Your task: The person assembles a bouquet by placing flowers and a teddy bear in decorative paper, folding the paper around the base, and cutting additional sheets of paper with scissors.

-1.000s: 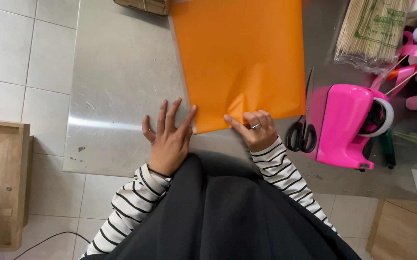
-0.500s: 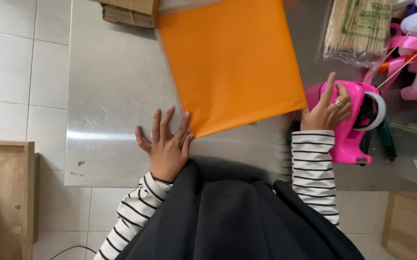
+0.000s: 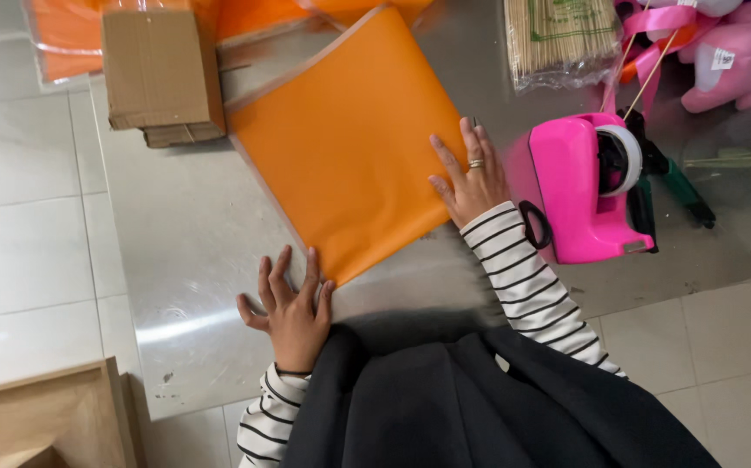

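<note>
two bare hands lie flat and open on a metal table (image 3: 185, 286), gripping nothing: the left hand (image 3: 291, 310) has its fingers spread with the tips touching the near corner of an orange sheet (image 3: 349, 147), and the right hand (image 3: 471, 178) presses palm-down on that sheet's right edge. just right of the right hand stands a pink tape dispenser (image 3: 584, 186), with black scissors (image 3: 536, 225) beside its wrist. beyond the left hand, past the sheet, sits a cardboard box (image 3: 163, 74).
</note>
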